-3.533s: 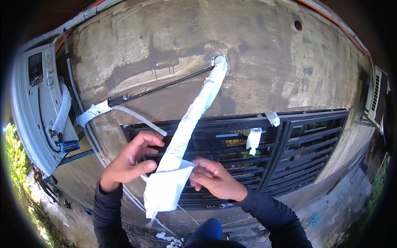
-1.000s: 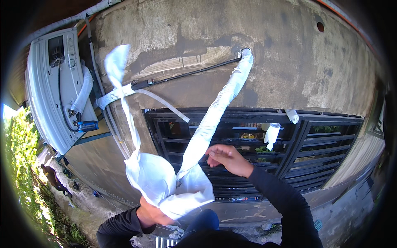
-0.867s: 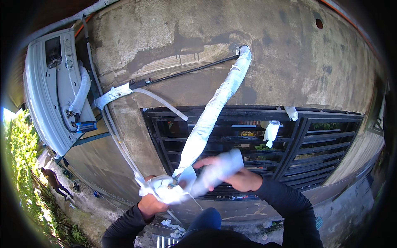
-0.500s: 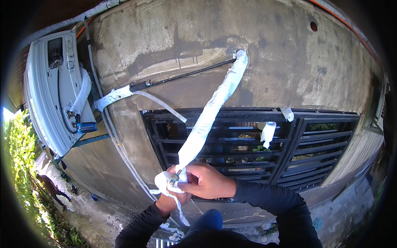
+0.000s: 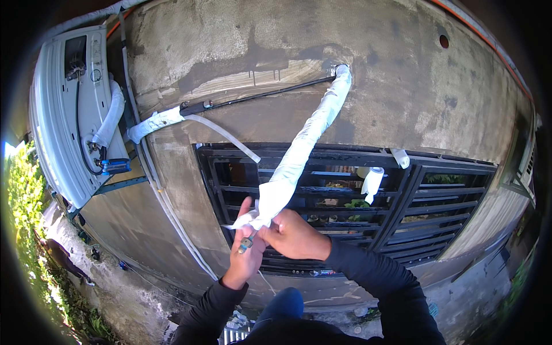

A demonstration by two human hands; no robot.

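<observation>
A pipe wrapped in white tape (image 5: pixel 305 144) slants down from a hole in the wall to my hands. Loose white tape (image 5: pixel 247 219) is bunched around its lower end. A brass-coloured fitting (image 5: pixel 245 244) pokes out below the tape, over my left palm. My left hand (image 5: pixel 246 264) cradles the pipe end from below, one finger stretched upward beside the tape and the others partly hidden behind it. From the right, my right hand (image 5: pixel 299 237) closes on the wrapped end with bent fingers; the fingertips are partly covered.
A white outdoor unit (image 5: pixel 63 121) with a blue-handled tool (image 5: pixel 117 166) hangs at the left. A black pipe (image 5: pixel 264 92) and a pale hose (image 5: pixel 227 137) run along the wall. Behind my hands is a barred window (image 5: pixel 345 215), with a white roll (image 5: pixel 373 183) on its bars.
The white bundle and dangling tail by my left hand are now gathered up around the pipe end. My left hand has turned palm up with a finger extended; my right hand has shifted slightly up and right.
</observation>
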